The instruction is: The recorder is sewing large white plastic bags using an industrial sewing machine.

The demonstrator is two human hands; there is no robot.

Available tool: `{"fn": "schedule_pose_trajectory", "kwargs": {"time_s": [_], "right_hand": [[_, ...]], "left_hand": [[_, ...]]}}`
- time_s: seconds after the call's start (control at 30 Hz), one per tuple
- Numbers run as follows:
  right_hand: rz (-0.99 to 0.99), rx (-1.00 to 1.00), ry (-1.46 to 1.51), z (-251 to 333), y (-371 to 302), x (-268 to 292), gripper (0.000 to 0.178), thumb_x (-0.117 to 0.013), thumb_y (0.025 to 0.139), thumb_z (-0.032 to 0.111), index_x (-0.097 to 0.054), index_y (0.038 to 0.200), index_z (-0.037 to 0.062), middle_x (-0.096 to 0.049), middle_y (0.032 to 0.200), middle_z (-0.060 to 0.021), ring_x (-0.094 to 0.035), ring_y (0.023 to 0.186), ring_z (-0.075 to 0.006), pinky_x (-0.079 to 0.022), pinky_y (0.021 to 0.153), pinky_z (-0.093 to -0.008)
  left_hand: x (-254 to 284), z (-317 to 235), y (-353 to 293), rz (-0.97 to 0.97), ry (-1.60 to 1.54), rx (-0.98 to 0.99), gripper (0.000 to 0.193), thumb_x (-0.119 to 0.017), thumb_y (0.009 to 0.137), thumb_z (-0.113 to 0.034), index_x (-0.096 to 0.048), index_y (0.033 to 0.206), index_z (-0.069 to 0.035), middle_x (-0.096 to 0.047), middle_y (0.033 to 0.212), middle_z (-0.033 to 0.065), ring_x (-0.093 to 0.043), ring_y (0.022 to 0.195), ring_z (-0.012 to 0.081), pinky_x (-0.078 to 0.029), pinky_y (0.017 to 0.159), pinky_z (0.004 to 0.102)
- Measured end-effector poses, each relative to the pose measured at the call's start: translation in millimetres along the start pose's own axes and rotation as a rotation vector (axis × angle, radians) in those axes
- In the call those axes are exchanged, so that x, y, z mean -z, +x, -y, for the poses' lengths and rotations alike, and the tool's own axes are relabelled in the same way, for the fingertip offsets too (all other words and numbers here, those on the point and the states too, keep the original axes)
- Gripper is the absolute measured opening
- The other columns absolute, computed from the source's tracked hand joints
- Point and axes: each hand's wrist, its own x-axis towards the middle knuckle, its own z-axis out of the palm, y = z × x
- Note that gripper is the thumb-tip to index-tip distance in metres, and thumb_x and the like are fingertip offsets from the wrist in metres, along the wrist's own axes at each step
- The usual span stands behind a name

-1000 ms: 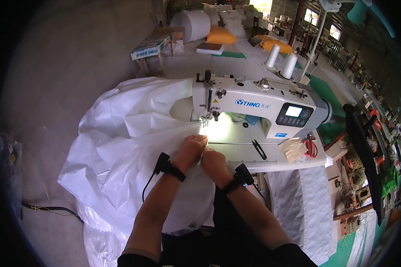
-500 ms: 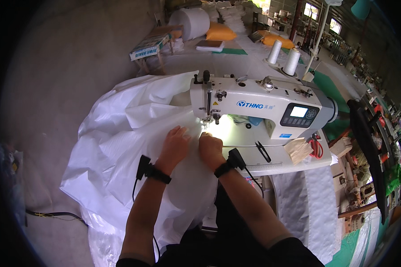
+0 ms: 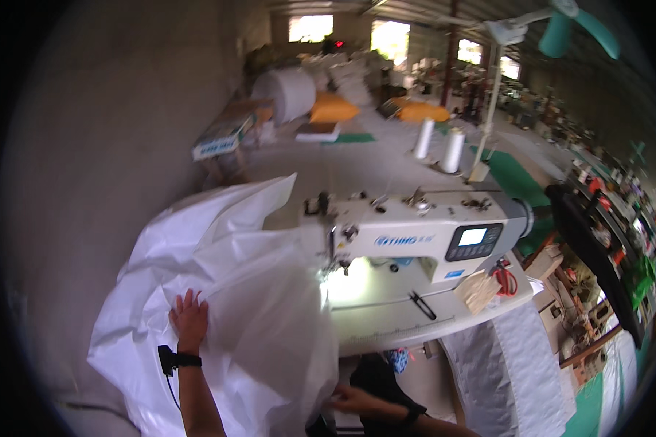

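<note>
A large crumpled white sheet [image 3: 262,291], thin and slightly see-through, drapes over the left end of the sewing machine's table. My left hand [image 3: 191,320] lies on it with the fingers spread. Lower down, at the sheet's right edge, my right hand [image 3: 357,402] has its fingers closed on the border; motion blurs it somewhat. The white sewing machine [image 3: 408,229] stands just beyond, its lamp lighting the needle area. Part of the sheet rests beside the machine's head, and whether it lies under the presser foot I cannot tell.
On the machine bed [image 3: 386,324] lie black thread snips [image 3: 423,306], a tan cloth piece [image 3: 478,291] and red-handled scissors [image 3: 504,280]. Two white thread cones [image 3: 453,151] stand behind. A silvery-white sheet [image 3: 499,364] hangs below the table's front. A wall rises at left.
Both hands have left the needle area. My left hand moved left across the sheet, and my right hand dropped toward me to its edge. The view tilted up, showing windows and a fan.
</note>
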Motion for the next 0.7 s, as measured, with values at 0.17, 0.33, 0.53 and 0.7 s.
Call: {"fn": "schedule_pose_trajectory", "kwargs": {"time_s": [0.17, 0.33, 0.53, 0.7], "right_hand": [[-0.085, 0.223, 0.303, -4, 37, -45, 0.028, -0.06, 0.093, 0.021, -0.064, 0.117, 0.0073, -0.061, 0.113, -0.0097, -0.055, 0.105, -0.0181, -0.044, 0.088, -0.0292], [-0.005, 0.458, 0.069, -7, 66, -56, 0.029, -0.062, 0.092, 0.019, -0.063, 0.118, 0.006, -0.061, 0.115, -0.0093, -0.053, 0.112, -0.0199, -0.042, 0.094, -0.0308], [0.235, 0.375, 0.007, -30, 65, -55, 0.067, -0.068, 0.084, 0.014, -0.035, 0.141, 0.0045, -0.041, 0.143, -0.0078, -0.038, 0.131, -0.0204, -0.031, 0.109, -0.0363], [0.169, 0.336, 0.094, -24, 58, -75, 0.048, -0.068, 0.084, 0.012, -0.051, 0.128, 0.0035, -0.055, 0.129, -0.0093, -0.049, 0.119, -0.0177, -0.038, 0.102, -0.0342]], "left_hand": [[-18, -29, 119, -0.044, -0.052, -0.11, 0.041, -0.043, 0.095, -0.039, -0.053, 0.13, -0.021, -0.035, 0.147, 0.0005, -0.027, 0.137, 0.0341, -0.022, 0.105, 0.0631], [-34, -64, 159, 0.113, 0.042, -0.066, 0.04, -0.047, 0.09, -0.026, -0.053, 0.129, -0.018, -0.035, 0.146, 0.0065, -0.033, 0.133, 0.0375, -0.031, 0.102, 0.0617], [41, -38, 14, -0.391, -0.579, -0.245, 0.033, -0.056, 0.085, -0.004, -0.057, 0.117, 0.004, -0.061, 0.113, 0.0217, -0.059, 0.104, 0.0342, -0.047, 0.091, 0.0382], [91, -57, -211, 0.027, -0.937, -0.281, 0.021, -0.067, 0.083, -0.005, -0.066, 0.104, -0.005, -0.066, 0.094, 0.0087, -0.063, 0.081, 0.0153, -0.051, 0.068, 0.029]]}}
